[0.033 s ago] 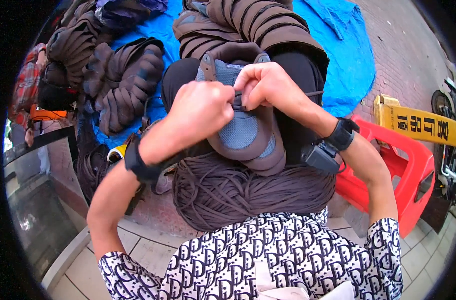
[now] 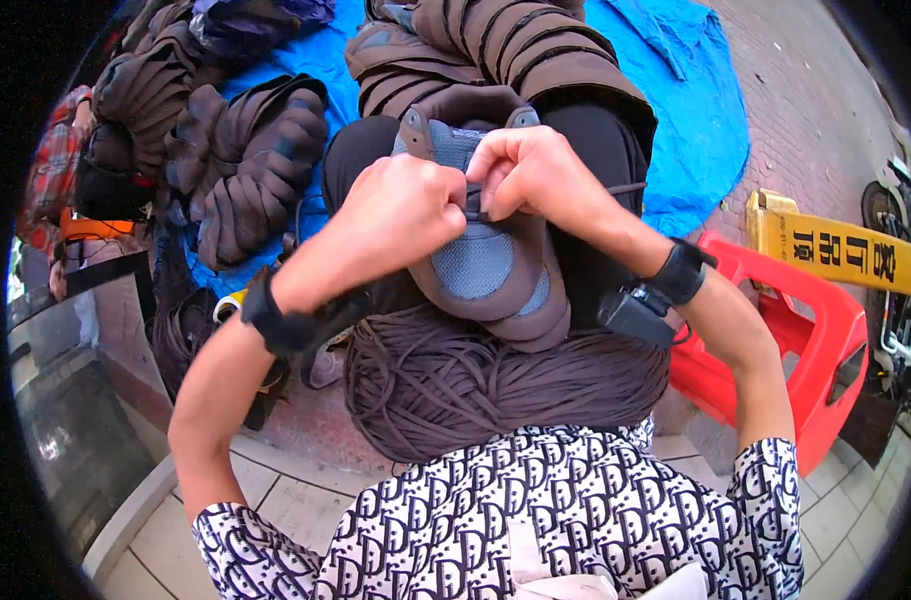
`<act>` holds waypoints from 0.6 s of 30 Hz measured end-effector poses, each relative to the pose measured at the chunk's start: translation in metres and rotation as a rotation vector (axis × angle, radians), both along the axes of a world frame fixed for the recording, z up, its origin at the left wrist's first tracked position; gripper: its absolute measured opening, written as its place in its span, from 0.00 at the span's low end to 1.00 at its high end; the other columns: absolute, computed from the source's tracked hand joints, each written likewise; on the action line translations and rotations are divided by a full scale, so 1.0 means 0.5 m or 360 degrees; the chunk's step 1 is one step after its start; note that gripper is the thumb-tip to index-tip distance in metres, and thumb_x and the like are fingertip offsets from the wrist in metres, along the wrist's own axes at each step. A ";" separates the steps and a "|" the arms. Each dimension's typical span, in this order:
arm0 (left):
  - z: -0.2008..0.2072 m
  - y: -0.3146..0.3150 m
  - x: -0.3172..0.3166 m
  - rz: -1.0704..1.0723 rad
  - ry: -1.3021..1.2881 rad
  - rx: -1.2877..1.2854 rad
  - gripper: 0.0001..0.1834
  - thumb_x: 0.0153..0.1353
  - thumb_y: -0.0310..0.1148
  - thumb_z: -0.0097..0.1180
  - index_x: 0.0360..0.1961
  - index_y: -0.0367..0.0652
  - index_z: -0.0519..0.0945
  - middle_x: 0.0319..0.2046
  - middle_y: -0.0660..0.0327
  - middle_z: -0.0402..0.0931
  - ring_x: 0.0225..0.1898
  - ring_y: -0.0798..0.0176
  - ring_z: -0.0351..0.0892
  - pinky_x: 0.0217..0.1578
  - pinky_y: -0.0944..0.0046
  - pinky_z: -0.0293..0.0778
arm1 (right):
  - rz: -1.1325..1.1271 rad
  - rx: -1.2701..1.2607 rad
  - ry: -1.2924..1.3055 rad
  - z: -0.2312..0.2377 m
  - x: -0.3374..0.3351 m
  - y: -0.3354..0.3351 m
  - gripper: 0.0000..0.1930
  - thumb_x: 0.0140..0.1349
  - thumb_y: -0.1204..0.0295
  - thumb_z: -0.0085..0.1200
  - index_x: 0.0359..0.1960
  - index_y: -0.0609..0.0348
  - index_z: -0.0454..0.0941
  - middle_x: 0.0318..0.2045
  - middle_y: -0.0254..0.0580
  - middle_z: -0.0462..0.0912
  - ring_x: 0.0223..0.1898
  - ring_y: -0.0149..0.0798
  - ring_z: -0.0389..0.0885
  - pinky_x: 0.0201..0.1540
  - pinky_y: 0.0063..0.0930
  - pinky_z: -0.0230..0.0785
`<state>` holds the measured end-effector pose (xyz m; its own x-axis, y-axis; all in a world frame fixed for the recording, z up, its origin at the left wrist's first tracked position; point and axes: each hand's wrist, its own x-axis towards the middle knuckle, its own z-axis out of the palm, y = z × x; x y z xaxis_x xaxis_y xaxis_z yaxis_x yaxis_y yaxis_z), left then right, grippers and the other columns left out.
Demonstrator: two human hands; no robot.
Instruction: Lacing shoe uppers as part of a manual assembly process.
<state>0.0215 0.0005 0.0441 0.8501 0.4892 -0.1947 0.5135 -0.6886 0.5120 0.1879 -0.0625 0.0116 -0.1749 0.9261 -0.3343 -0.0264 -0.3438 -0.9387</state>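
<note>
A brown shoe upper (image 2: pixel 471 268) with blue-grey mesh rests across my lap, its toe toward me. Over its lacing opening my left hand (image 2: pixel 401 205) is closed, fingers curled in; its fingertips are mostly hidden, at a dark shoelace. My right hand (image 2: pixel 531 178) pinches the same lace between thumb and forefinger, right beside the left. A lace end (image 2: pixel 628 187) sticks out beyond the right wrist. Another upper's toe shows beneath this one. Below them, a big bundle of brown laces (image 2: pixel 506 385) lies on my lap.
Long rows of nested uppers (image 2: pixel 516 45) lie ahead on a blue tarp (image 2: pixel 691 110), with more uppers (image 2: pixel 256 180) at the left. A red plastic stool (image 2: pixel 816 350) and a yellow sign (image 2: pixel 836 240) stand at the right. A person in a plaid sleeve (image 2: pixel 56 160) is at far left.
My left hand and forearm have shifted slightly, the wrist a little to the left. The right hand stays at the lace almost unmoved.
</note>
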 end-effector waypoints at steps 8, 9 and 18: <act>0.032 0.007 -0.069 0.0351 -0.0104 -0.0242 0.09 0.46 0.27 0.52 0.31 0.36 0.75 0.23 0.54 0.74 0.25 0.60 0.74 0.27 0.63 0.70 | -0.0226 0.0999 -0.0769 -0.014 0.029 -0.066 0.18 0.36 0.86 0.45 0.33 0.62 0.74 0.28 0.42 0.78 0.31 0.39 0.79 0.35 0.26 0.71; 0.027 -0.005 -0.083 0.0225 -0.0178 -0.0001 0.11 0.45 0.27 0.54 0.33 0.37 0.74 0.25 0.55 0.73 0.28 0.58 0.74 0.28 0.63 0.69 | -0.0256 0.1072 -0.0988 -0.014 0.047 -0.075 0.17 0.36 0.86 0.46 0.32 0.61 0.74 0.28 0.42 0.78 0.31 0.39 0.78 0.34 0.26 0.71; -0.023 -0.001 -0.106 -0.0094 -0.0265 0.0592 0.10 0.45 0.24 0.56 0.30 0.39 0.70 0.26 0.57 0.70 0.33 0.55 0.71 0.33 0.59 0.67 | 0.0138 0.1593 -0.1948 -0.042 0.090 -0.072 0.07 0.39 0.71 0.54 0.16 0.53 0.67 0.17 0.36 0.71 0.25 0.37 0.75 0.24 0.30 0.67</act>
<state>-0.0314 0.0000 0.0328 0.8837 0.4499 0.1291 0.3988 -0.8682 0.2953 0.2330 -0.0986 -0.0096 -0.3309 0.8512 0.4074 0.8712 0.4415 -0.2147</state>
